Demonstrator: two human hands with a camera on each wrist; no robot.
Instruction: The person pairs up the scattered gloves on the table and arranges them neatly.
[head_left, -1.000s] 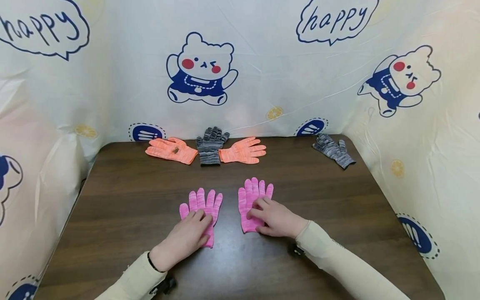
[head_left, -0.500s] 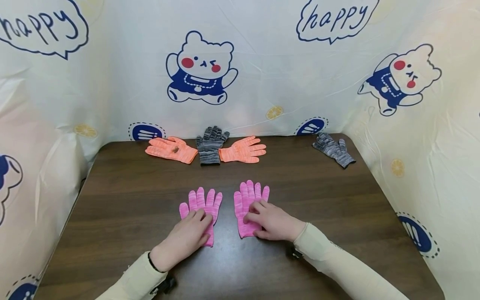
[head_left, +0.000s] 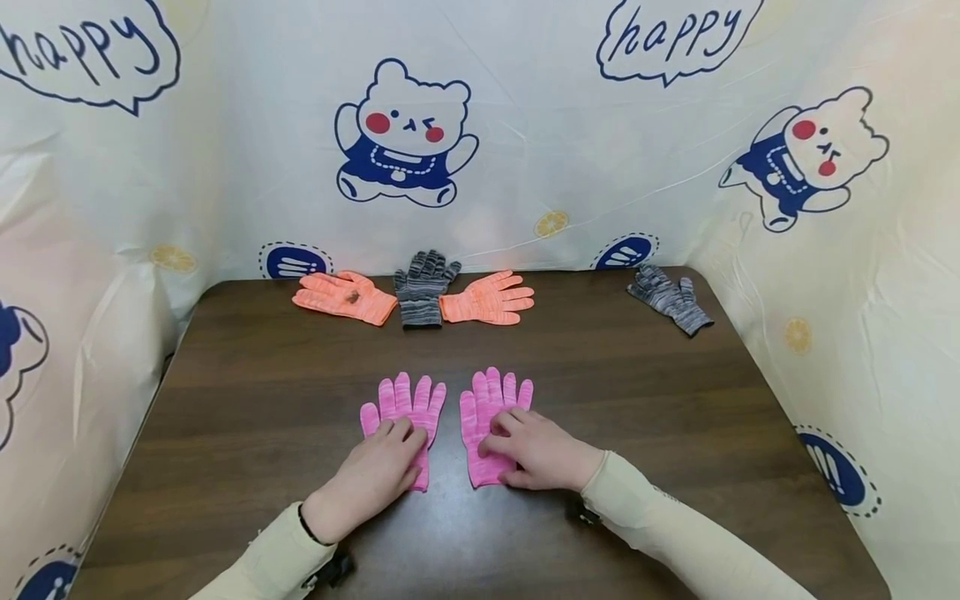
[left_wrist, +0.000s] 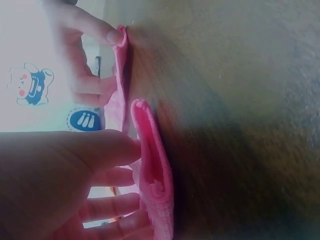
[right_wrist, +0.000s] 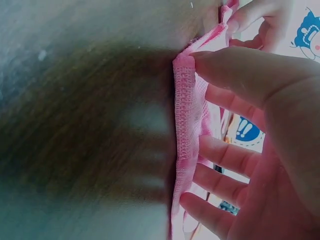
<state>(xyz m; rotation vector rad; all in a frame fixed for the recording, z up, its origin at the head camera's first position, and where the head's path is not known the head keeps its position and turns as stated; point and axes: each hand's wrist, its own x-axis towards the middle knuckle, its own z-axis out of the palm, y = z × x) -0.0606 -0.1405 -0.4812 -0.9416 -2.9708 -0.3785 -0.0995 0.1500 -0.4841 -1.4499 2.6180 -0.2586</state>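
Backdrop (head_left: 517, 158): pale, thin sheet with soft folds at the left, printed with blue-lined bears and lettering.
Table (head_left: 247, 400): dark brown top with wood grain, slightly shiny near the front.
Left orange glove (head_left: 330, 302): knitted, lying flat and sideways, with a small dark stain.
Left hand (head_left: 363, 479): loosely arched, its fingertips resting on the knit below it, thumb near the cuff edge.
Left pink glove (head_left: 410, 410): under the left hand, fingers spread away from the person; its cuff gapes in a narrow loop.
Upright grey glove (head_left: 422, 300): dark mottled knit, standing its fingers against the backdrop, between the orange ones.
Right orange glove (head_left: 483, 302): flat, fingers fanned to the right.
Right pink glove (head_left: 477, 421): beside the other pink one, well spread, streaked with white; the cuff is ribbed.
Right hand (head_left: 538, 454): fingers apart and gently bent, pressing on the right pink glove, thumb at its cuff.
Slanted grey glove (head_left: 671, 304): striped knit, lying diagonally near the far right corner.
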